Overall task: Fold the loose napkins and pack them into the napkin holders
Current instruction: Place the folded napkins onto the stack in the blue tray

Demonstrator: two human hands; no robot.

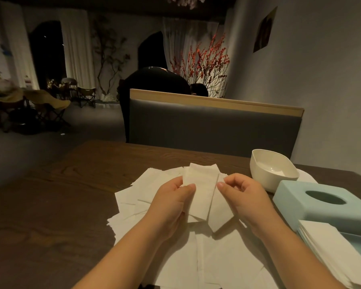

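Nearest, a stack of napkins [331, 249] sits in a pale blue tray, to the right of and nearer than the right hand [241, 195]. Both hands hold one folded napkin [200, 192] up off the tabletop [71, 184]: the left hand [175, 197] has its grip closed on the left edge, thumb on top, and the right hand pinches the right edge. Under and around the grip lies the spread of loose napkins [146, 197]. To fold well, I would match the edges squarely before pressing the crease, keeping the piece narrow enough for a holder. Just right of the right grip lies the blue napkin holder [321, 207], and beyond it the white bowl [273, 170].
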